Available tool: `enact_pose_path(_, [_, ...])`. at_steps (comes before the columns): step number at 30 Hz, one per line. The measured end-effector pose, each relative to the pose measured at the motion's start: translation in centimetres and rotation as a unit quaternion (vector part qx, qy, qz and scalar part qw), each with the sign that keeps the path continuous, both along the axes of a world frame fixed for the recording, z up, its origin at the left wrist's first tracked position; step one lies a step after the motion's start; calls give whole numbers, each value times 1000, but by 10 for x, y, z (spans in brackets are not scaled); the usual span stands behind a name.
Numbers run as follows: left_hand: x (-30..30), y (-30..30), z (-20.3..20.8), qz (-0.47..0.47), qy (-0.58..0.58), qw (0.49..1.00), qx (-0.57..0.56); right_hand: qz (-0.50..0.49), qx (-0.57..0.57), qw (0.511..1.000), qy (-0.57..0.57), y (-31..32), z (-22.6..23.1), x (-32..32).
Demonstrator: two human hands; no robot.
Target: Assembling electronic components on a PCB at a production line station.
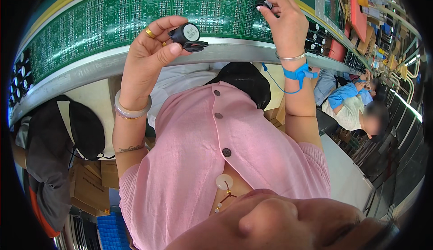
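My left hand [158, 42] pinches a black cylindrical part [184, 33] between thumb and fingers. A round white label covers its end, and a bundled black cable [195, 46] hangs beside it. Further right, my right hand [288, 22] is closed on a small black part [262, 4], its thumb and fingertips pressed together. The fingers hide most of that part, so its kind is unclear. Beneath both hands runs a long row of green circuit boards [149, 13] printed with repeated white patterns.
A metal rail [234, 47] edges the bench on my side. Black cylindrical parts stand at the far left [20, 81] and right [318, 38] of the boards. A blue wrist strap [297, 73] with a cord circles my right wrist. Another person [356, 108] sits further right.
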State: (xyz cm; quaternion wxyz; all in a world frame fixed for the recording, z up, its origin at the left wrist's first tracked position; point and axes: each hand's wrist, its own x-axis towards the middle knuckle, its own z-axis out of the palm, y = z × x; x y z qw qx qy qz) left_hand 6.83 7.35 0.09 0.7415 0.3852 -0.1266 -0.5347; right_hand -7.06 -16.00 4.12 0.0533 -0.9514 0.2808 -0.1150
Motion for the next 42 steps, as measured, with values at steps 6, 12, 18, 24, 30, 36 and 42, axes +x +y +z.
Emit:
enact_pose_path(6, [-2,-3,2,-9,9,1000,-5,-30,8,1000,2,-3,-1,1])
enact_pose_path(12, [-18,-15,12,10,1,1000,12,149,97,980,-88,24,32,4])
enact_pose_path(18, [-15,-29,28,-29,-36,999,-14,214,347,907,-103,70,52,-5])
enact_pose_path(24, [36,-52,57,-121,-466,875,51,83,333,929,-137,54,56,-20])
enact_pose_path(30, [151,-86,47,160,-685,652,284,-45,236,965,-102,23,30,-38])
enact_pose_path(36, [214,-93,-22,101,-617,746,232,-14,106,993,-55,23,9,-34])
enact_pose_path(42, [155,-60,23,132,-741,621,219,35,49,998,-27,19,6,-31])
